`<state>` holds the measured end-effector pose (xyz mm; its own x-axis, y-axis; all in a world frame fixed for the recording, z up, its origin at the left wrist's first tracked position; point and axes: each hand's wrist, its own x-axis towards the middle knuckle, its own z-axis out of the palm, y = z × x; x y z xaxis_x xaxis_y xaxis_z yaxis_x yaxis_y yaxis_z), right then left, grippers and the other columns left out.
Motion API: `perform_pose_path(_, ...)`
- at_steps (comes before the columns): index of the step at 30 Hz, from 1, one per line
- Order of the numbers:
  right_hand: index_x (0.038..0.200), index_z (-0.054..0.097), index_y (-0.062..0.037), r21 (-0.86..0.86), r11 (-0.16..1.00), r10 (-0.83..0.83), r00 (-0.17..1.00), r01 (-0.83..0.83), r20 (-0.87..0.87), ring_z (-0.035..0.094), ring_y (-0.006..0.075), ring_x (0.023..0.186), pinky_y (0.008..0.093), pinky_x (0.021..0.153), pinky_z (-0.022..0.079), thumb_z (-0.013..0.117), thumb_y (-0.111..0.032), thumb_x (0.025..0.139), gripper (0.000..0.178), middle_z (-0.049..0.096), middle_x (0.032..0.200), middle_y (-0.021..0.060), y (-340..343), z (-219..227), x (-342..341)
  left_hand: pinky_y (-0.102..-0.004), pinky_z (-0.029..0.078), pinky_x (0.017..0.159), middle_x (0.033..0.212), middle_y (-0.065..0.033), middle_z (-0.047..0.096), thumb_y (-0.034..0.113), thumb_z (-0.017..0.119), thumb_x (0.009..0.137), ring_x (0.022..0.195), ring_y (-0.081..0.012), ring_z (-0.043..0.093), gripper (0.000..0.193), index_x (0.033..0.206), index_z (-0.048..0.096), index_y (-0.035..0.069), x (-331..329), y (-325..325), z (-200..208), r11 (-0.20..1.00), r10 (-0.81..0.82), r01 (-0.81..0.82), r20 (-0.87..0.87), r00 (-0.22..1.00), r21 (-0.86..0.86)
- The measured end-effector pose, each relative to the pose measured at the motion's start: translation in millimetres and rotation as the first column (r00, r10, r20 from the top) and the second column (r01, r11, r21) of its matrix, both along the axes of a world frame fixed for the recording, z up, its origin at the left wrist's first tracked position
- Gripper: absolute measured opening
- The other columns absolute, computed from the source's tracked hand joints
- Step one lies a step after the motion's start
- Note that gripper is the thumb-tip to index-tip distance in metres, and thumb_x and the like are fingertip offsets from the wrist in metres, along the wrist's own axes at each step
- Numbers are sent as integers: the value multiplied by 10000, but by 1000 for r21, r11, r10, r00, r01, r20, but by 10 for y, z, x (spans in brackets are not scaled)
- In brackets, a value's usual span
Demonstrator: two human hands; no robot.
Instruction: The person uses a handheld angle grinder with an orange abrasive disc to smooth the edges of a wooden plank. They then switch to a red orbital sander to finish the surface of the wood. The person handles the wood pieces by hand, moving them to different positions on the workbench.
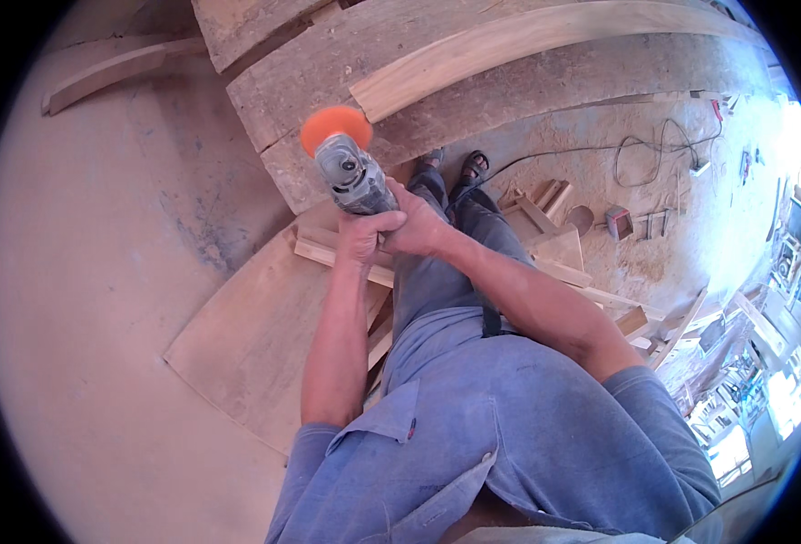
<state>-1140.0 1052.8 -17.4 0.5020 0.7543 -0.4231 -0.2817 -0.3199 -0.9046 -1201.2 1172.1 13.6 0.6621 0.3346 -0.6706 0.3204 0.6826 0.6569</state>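
Both my hands grip a grey angle grinder held out in front of me. My right hand wraps round the rear of its body. Just to the left, my left hand closes round the tail end, against the right hand. At the far end of the tool is an orange disc, blurred as if spinning. It sits at the left end of a long pale wooden board; whether it touches the wood I cannot tell. The board lies on a worn, dusty wooden bench.
A dark cable runs across the dusty floor to the right, near my sandalled feet. Wood offcuts and a small red-edged box lie there. A plywood sheet is at left. Another timber piece lies at the far left.
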Motion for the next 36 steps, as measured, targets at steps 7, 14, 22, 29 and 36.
perform_pose_path(7,1532,373,-60,-60,998,27,999,-28,-17,631,264,1279,368,1096,481,857,-177,693,976,628,1359,150,-5,181,101,-376,598,909,1063,-68,733,-151,794,599,974,-233,729,605,1166,689,35,63,0,102,1000,14,-14,-5,1000,-4)
perform_pose_path(14,1505,410,-42,-201,978,50,999,-52,-18,636,322,1286,389,1080,493,854,-234,695,943,635,1359,184,41,494,148,-349,581,827,998,-36,707,-95,815,636,890,-188,704,519,1125,688,25,83,36,292,999,32,-33,-41,999,-16)
perform_pose_path(22,1357,433,43,-221,970,86,995,-97,-58,669,475,1128,498,977,546,776,-232,650,833,649,1193,342,76,1005,395,-331,563,840,977,-26,697,36,837,710,887,-170,685,438,1119,681,34,184,143,512,995,-9,7,-12,1000,-100)
perform_pose_path(29,1348,469,68,-320,939,97,989,-129,-114,692,378,1083,425,943,548,787,-239,678,803,678,1144,262,109,1413,541,-315,567,794,973,-38,691,153,821,825,849,-157,682,333,1099,665,44,301,136,853,991,31,-37,-46,998,-130)
perform_pose_path(36,1226,542,114,-290,952,15,961,-99,-277,682,236,958,364,854,542,786,-260,740,660,687,1017,169,231,1803,707,-325,587,770,966,-74,709,318,740,965,833,-171,701,348,1145,652,33,535,249,1243,981,132,-153,-169,977,-118)
